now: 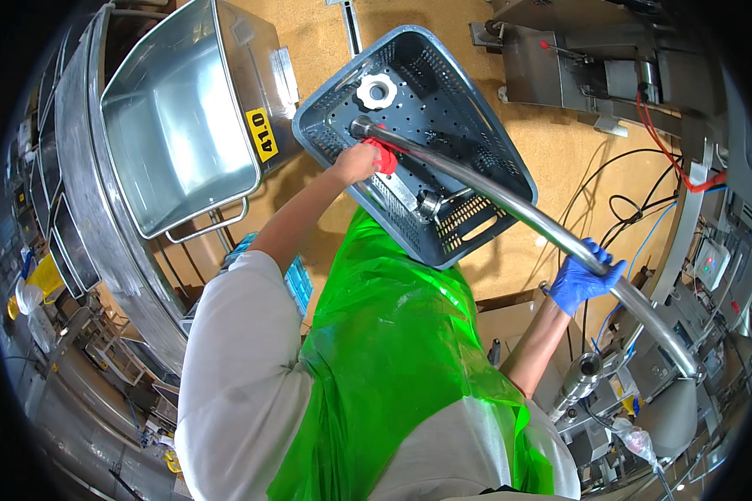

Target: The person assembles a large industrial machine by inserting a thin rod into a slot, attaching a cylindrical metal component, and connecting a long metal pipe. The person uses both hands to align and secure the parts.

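A long, curved stainless-steel pipe (493, 196) runs from a grey perforated plastic crate (493, 154) down to the right. My left hand (353, 164) presses a red cloth (384, 155) against the pipe near its open end, over the crate. My right hand (589, 275), in a blue glove, grips the pipe further along, close to its bend. In the crate lie a white toothed ring (377, 90) and a small metal fitting (427, 203). A green plastic apron (393, 351) covers my front.
A large stainless-steel tub (175, 117) with a yellow tag stands at the left, inside a curved steel frame. Grey machinery (576, 67) sits at the upper right. Black, blue and red cables (635, 209) trail over the tan floor at the right, above more steel fittings (581, 376).
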A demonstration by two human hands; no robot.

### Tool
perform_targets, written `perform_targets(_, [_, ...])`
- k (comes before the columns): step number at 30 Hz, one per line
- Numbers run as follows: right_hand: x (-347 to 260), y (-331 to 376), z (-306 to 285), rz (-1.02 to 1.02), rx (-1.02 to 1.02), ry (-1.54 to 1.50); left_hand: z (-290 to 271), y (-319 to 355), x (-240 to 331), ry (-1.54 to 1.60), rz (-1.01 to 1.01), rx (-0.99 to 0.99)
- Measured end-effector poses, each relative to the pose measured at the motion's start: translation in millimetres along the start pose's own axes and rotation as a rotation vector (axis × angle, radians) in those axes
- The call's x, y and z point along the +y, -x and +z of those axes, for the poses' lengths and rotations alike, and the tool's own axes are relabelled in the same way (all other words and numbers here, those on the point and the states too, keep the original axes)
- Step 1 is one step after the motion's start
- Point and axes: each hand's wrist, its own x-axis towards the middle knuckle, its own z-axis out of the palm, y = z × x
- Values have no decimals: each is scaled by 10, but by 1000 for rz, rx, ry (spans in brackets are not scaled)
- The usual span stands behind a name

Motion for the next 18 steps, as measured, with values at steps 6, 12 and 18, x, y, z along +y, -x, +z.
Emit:
perform_targets(6, [-434,674,881,-221,-525,152,13,200,296,23,76,62])
perform_targets(12, [-563,966,1440,-311,-932,292,-765,294,1265,583,388,218])
perform_targets(18, [4,963,1735,-199,-988,259,-2188,1234,2731,757,1013,588])
